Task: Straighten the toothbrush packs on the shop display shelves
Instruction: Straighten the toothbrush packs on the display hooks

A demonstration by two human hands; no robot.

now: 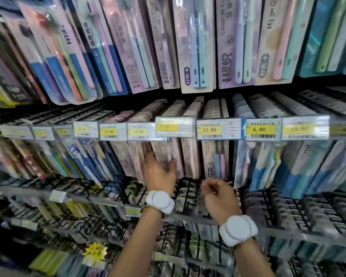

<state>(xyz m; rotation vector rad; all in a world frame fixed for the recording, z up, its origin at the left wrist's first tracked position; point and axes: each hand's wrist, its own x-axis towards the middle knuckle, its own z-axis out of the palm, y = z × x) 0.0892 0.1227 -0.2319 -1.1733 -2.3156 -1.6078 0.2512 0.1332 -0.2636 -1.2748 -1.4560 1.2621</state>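
Observation:
Rows of toothbrush packs hang on wire pegs in a shop display. My left hand (160, 172) reaches up to the pinkish packs (168, 156) in the middle row, fingers spread flat against their lower fronts; it is motion-blurred. My right hand (218, 193) hovers lower, just under a pack with pink and blue brushes (218, 160), its fingers curled loosely inward with nothing visible in them. Both wrists wear white round bands. The upper row of pastel packs (196, 47) leans to the left.
A rail of price tags (209, 129) runs across above the middle row. Black wire pegs (188, 196) stick out toward me below my hands. More packs fill the lower rows, and a yellow starburst sign (95, 251) sits at the bottom left.

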